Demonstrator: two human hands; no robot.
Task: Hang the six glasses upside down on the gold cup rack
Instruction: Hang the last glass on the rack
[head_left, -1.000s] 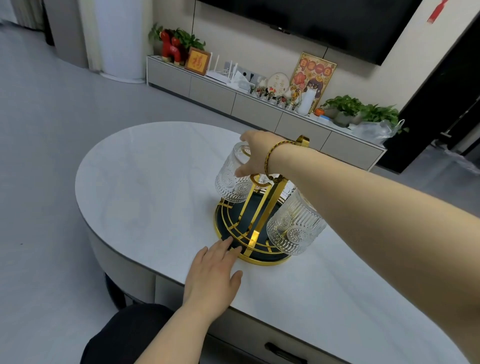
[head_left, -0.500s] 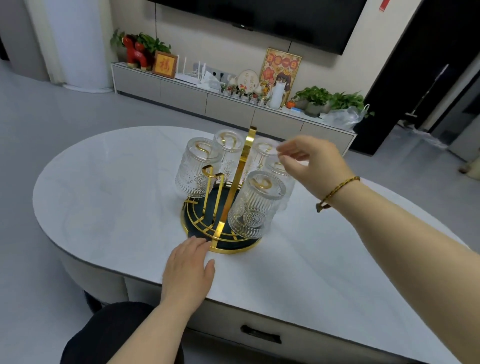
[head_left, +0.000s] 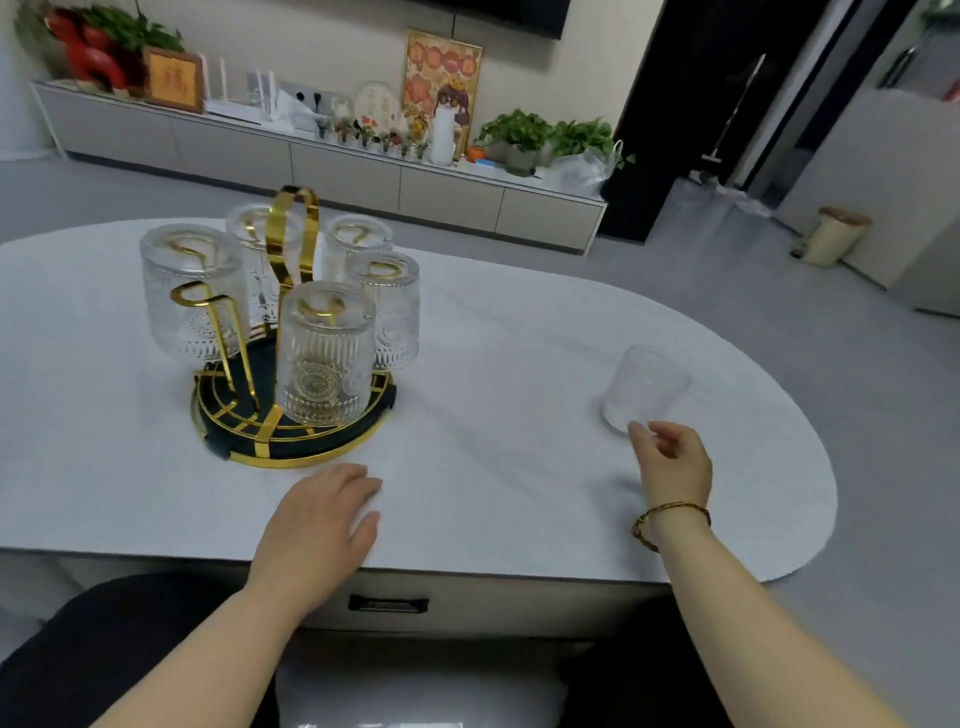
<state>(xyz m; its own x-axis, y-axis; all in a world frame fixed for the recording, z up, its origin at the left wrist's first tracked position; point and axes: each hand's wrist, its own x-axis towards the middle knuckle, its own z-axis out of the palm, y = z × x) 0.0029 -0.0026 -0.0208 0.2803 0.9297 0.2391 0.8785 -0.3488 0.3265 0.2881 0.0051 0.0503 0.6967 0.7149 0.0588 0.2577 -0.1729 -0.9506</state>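
Five glasses hang on our gold rack, one peg bare; our left hand lies flat on the table, our right hand, loosely open and empty, just beside the sixth glass.

— Where is the left hand?
— Lower middle of the frame, palm down, fingers together and flat, holding nothing.
— And the right hand?
— Lower right, forearm stretched forward, fingers loosely curled and parted, empty; a bracelet is on the wrist.
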